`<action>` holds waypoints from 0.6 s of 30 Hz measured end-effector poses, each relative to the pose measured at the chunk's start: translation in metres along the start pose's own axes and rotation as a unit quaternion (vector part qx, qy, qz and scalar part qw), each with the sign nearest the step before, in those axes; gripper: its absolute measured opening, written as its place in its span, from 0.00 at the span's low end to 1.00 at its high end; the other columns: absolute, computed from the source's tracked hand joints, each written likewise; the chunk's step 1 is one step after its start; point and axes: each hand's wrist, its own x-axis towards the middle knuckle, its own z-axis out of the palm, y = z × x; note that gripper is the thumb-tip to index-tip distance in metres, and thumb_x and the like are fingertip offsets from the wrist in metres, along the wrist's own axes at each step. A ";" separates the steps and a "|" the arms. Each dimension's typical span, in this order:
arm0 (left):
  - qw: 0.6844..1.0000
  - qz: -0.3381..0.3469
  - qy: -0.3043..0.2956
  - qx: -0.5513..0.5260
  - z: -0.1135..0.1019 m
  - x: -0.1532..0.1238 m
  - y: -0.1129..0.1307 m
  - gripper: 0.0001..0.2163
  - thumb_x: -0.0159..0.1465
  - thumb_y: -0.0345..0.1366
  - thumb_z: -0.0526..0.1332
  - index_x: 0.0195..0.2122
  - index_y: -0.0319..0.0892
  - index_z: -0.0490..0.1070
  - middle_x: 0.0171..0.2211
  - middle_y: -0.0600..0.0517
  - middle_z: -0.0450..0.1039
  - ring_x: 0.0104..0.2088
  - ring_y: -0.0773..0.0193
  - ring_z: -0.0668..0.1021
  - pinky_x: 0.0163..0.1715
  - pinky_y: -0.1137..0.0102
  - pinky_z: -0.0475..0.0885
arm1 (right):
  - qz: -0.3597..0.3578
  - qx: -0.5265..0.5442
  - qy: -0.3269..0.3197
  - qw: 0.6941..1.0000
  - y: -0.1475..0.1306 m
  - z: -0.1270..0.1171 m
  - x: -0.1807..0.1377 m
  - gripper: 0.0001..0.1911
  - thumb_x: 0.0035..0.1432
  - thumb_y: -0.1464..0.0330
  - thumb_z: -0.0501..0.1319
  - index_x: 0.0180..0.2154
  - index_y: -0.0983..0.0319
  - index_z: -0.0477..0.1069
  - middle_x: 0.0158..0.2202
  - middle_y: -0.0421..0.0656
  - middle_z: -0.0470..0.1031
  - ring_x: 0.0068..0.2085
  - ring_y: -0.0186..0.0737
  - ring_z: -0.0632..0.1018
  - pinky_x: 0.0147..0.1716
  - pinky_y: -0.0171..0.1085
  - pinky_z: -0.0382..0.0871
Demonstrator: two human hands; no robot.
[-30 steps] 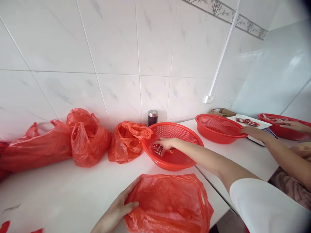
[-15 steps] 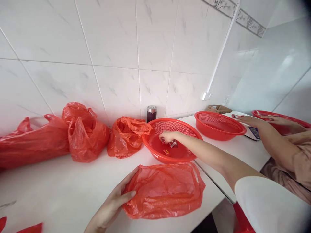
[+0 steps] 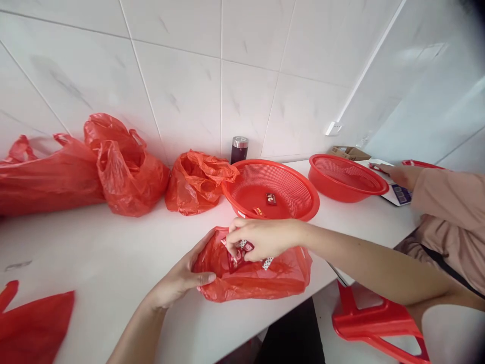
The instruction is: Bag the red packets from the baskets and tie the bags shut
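Observation:
My left hand [image 3: 189, 275] grips the left edge of a thin red plastic bag [image 3: 265, 289], its thumb over the near side, holding the mouth apart. Over that opening, my right hand [image 3: 255, 237] has its fingers curled round several small wrapped packets [image 3: 239, 255], dark red with white-dotted parts. One dotted packet [image 3: 267, 263] shows below the right palm, partly covered. Behind the bag stands a red perforated basket [image 3: 308, 202]. Inside it lie a small dark packet [image 3: 270, 199] and a red packet with yellow print [image 3: 258, 212].
Tied and crumpled red bags [image 3: 129, 177] line the wall at left; another red bag [image 3: 41, 323] lies front left. A dark flask [image 3: 239, 149] stands behind the basket. At right are a second red basket [image 3: 341, 184], a scale [image 3: 400, 194], a co-worker's sleeve [image 3: 447, 199] and a red stool [image 3: 371, 323].
My right hand has come out of the basket with packets and moved down to the bag's opening. Fewer packets lie in the basket. The left hand still holds the bag.

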 end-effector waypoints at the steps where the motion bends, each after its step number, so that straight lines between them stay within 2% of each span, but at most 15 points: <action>1: 1.000 -0.003 0.002 0.003 -0.001 -0.001 -0.001 0.44 0.57 0.38 0.68 0.69 0.51 0.42 0.70 0.49 0.43 0.67 0.46 0.54 0.63 0.55 0.57 | 0.013 -0.015 -0.003 1.000 0.003 0.009 0.003 0.12 0.50 0.79 0.58 0.36 0.59 0.71 0.46 0.41 0.65 0.40 0.33 0.72 0.41 0.33 0.69; 5: 1.000 -0.001 0.004 0.028 -0.003 -0.003 -0.001 0.45 0.57 0.39 0.68 0.69 0.50 0.41 0.70 0.47 0.42 0.67 0.44 0.54 0.62 0.54 0.57 | 0.042 -0.045 -0.022 0.998 0.019 0.022 0.006 0.13 0.51 0.78 0.58 0.37 0.57 0.72 0.46 0.41 0.65 0.39 0.33 0.72 0.39 0.33 0.68; 8: 0.999 0.004 0.000 0.036 -0.001 -0.003 0.000 0.44 0.57 0.39 0.68 0.69 0.51 0.42 0.70 0.48 0.42 0.67 0.45 0.54 0.62 0.54 0.57 | 0.061 -0.072 -0.059 0.994 0.024 0.021 -0.002 0.18 0.51 0.76 0.60 0.44 0.54 0.73 0.48 0.40 0.66 0.40 0.35 0.73 0.39 0.33 0.67; 10: 0.999 0.006 -0.003 0.037 0.000 -0.004 0.001 0.44 0.57 0.38 0.68 0.69 0.52 0.43 0.70 0.50 0.42 0.67 0.46 0.54 0.62 0.55 0.57 | 0.065 -0.070 -0.051 0.994 0.022 0.016 -0.009 0.20 0.52 0.73 0.62 0.47 0.53 0.72 0.51 0.41 0.66 0.43 0.37 0.74 0.41 0.35 0.67; 13: 0.999 0.006 -0.005 0.050 0.003 -0.004 0.004 0.43 0.57 0.37 0.68 0.69 0.52 0.44 0.70 0.50 0.43 0.67 0.47 0.55 0.63 0.55 0.56 | 0.045 -0.008 0.025 0.999 0.022 0.002 -0.016 0.17 0.57 0.68 0.62 0.49 0.55 0.71 0.52 0.42 0.68 0.46 0.39 0.74 0.44 0.37 0.67; 15: 0.998 0.002 -0.007 0.062 0.004 -0.004 0.005 0.42 0.57 0.37 0.67 0.68 0.53 0.45 0.70 0.51 0.42 0.67 0.47 0.54 0.63 0.54 0.55 | 0.042 0.050 0.080 0.995 0.030 -0.014 -0.016 0.16 0.60 0.65 0.59 0.50 0.57 0.70 0.49 0.43 0.72 0.42 0.37 0.76 0.42 0.36 0.69; 17: 0.997 -0.004 -0.006 0.071 0.004 -0.004 0.005 0.42 0.57 0.38 0.67 0.68 0.54 0.45 0.71 0.51 0.41 0.67 0.47 0.53 0.63 0.53 0.55 | 0.076 0.061 0.149 0.984 0.050 -0.032 -0.012 0.16 0.63 0.63 0.56 0.51 0.58 0.68 0.48 0.44 0.73 0.40 0.36 0.77 0.40 0.36 0.70; 18: 0.997 -0.008 -0.005 0.075 0.004 -0.004 0.004 0.42 0.57 0.38 0.67 0.68 0.54 0.45 0.71 0.51 0.40 0.67 0.47 0.53 0.63 0.53 0.54 | 0.111 0.039 0.183 0.976 0.063 -0.040 -0.010 0.16 0.64 0.62 0.55 0.52 0.58 0.66 0.50 0.45 0.73 0.42 0.37 0.77 0.41 0.36 0.70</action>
